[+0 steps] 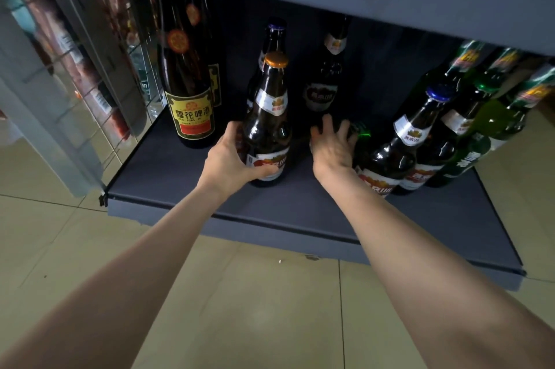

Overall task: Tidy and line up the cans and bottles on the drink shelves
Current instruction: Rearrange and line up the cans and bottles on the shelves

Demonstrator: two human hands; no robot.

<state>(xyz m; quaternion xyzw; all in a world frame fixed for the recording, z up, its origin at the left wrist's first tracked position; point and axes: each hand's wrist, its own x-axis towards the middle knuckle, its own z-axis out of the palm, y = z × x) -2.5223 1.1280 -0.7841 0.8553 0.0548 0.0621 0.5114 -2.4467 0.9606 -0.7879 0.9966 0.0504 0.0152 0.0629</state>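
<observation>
Your left hand is gripping the lower body of a brown beer bottle with an orange cap, fingers reaching round its far side and your thumb pressing across the red-and-white label near the base; the bottle is standing upright on the dark grey bottom shelf, toward the front and roughly in the middle. Your right hand is reaching in just to the right of it with fingers spread and relaxed, holding nothing, its fingertips lying over a green-capped bottle that is mostly hidden behind the hand; whether they are actually touching it is hard to tell. Directly behind the held bottle a purple-capped brown bottle is standing, and further back to the right a dark bottle with a silver neck label is sitting in shadow. At the left end a tall Xue Hua beer bottle with a yellow-and-red label is standing apart from the others. To the right of your right wrist a blue-capped brown bottle is standing at the front of a crowded cluster of green bottles.
</observation>
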